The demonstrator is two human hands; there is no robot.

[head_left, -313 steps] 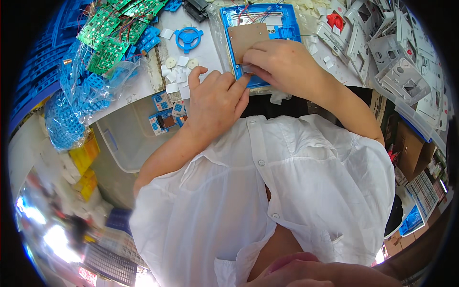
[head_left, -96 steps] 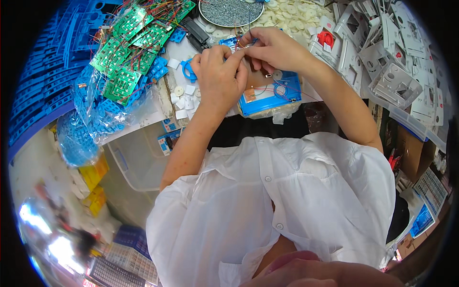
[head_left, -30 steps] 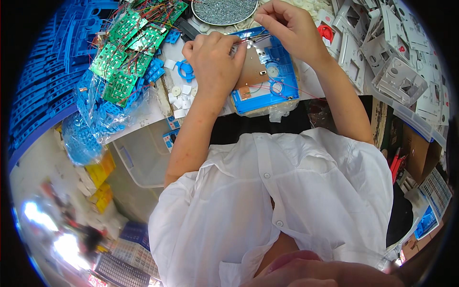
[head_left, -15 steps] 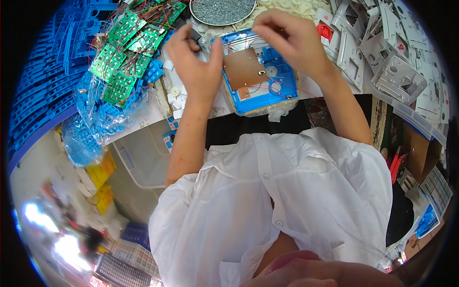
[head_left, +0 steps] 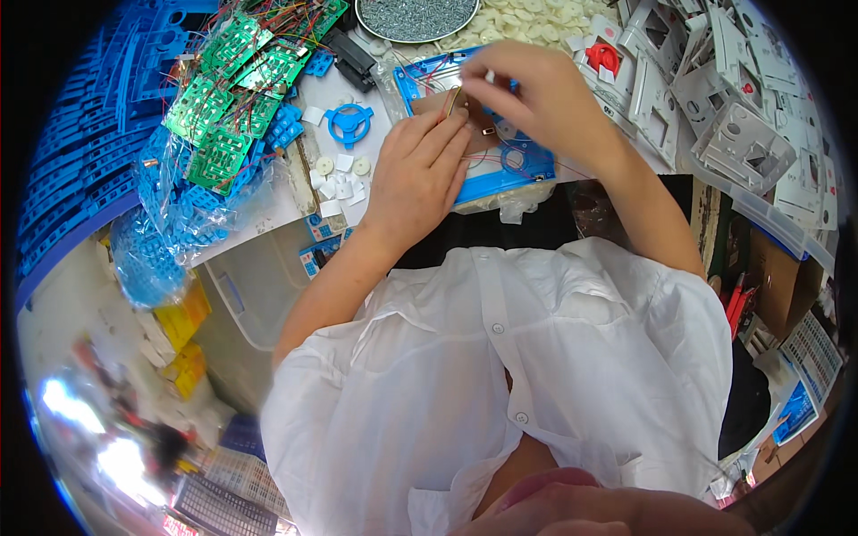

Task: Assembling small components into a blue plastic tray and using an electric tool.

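A blue plastic housing (head_left: pixel 497 185) lies on the table, with a brown circuit board (head_left: pixel 435 104) and thin wires inside. Over the board's left part rests my left hand (head_left: pixel 420 174), its fingers stretched out and close together. A thin yellowish wire (head_left: pixel 453 101) shows at its fingertips. My right hand (head_left: pixel 529 89) hovers above the far right part of the housing. Its fingers are curled into a pinch, and what they hold is too small to make out. A loose blue ring-shaped part (head_left: pixel 349 125) lies left of the housing.
Green circuit boards (head_left: pixel 221 159) with wires are heaped at the left beside stacked blue housings (head_left: pixel 85 161). At the back stands a round dish of screws (head_left: pixel 416 20) near pale plastic discs (head_left: pixel 536 22). White plastic panels (head_left: pixel 746 143) pile up at the right. Small white pieces (head_left: pixel 338 188) lie near the table edge.
My left hand has moved right and down onto the board, uncovering the blue ring-shaped part and a black part. My right hand has shifted slightly left and nearer me.
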